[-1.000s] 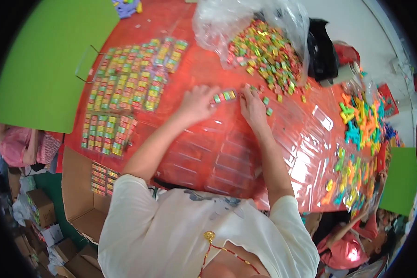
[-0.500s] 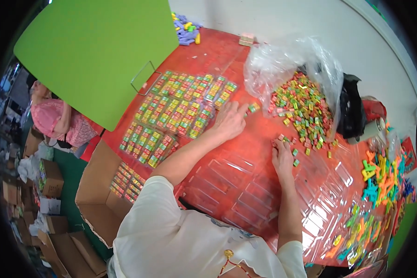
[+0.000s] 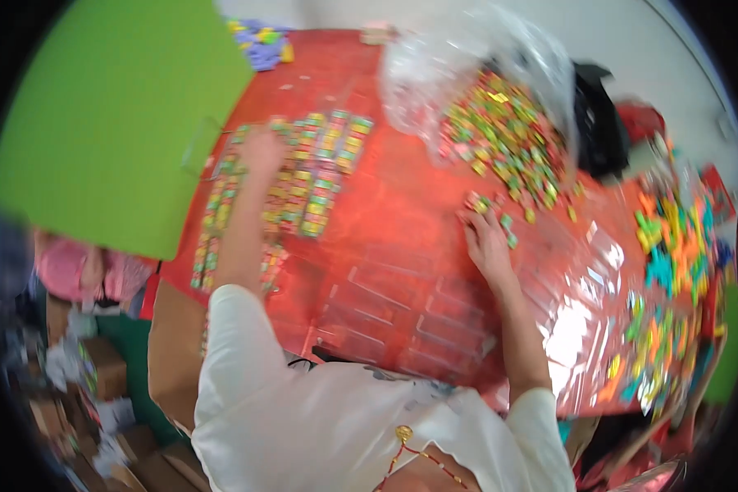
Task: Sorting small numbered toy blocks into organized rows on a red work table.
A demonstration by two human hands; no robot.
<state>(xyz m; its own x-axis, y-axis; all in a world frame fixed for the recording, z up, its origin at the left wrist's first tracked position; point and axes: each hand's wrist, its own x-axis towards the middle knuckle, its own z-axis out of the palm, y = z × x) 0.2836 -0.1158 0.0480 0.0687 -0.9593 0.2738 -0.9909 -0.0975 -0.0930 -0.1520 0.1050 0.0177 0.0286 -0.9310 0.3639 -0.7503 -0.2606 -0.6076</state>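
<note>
My left hand (image 3: 262, 154), smeared by motion, is over the far left part of clear trays filled with rows of small red, green and yellow blocks (image 3: 307, 176). Its fingers are too blurred to show whether they hold anything. At the near edge of a heap of the same loose blocks (image 3: 512, 135), my right hand (image 3: 488, 238) has its fingers bent and closed around a few small blocks (image 3: 476, 202). Other loose pieces lie beside its fingertips.
Empty clear plastic trays (image 3: 402, 303) cover the near red table (image 3: 377, 201). A clear bag (image 3: 418, 82) surrounds the heap. Colourful toy pieces (image 3: 672, 238) lie at right, beyond a black bag (image 3: 600, 123). A green panel (image 3: 123, 123) and cardboard box (image 3: 172, 361) stand left; a person in pink sits beyond.
My left hand has swung left from beside a lone block onto the filled trays; that block no longer shows there. My right hand stays by the heap. The whole view has shifted.
</note>
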